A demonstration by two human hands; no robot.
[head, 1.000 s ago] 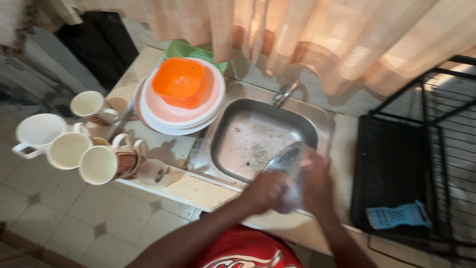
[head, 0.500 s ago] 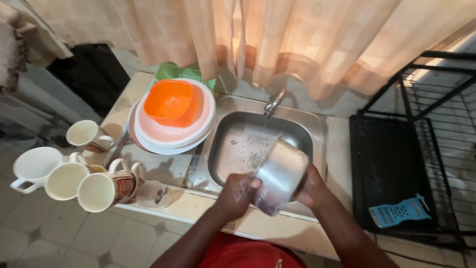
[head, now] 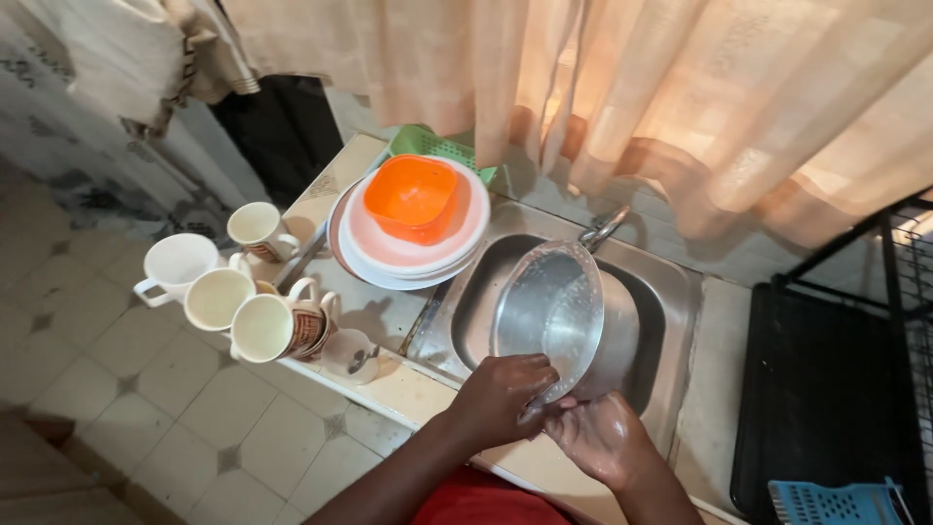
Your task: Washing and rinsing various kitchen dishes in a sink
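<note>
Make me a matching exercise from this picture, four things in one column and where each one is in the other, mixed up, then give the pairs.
Things:
1. pot
2. orange bowl
3. mugs
4. blue basket

Places:
A. on the stack of plates
B. bottom right corner, by the black rack
C. held tilted over the sink by the left hand and right hand
D. grouped on the counter left of the sink

Pairs: 1-C, 2-A, 3-D, 4-B
</note>
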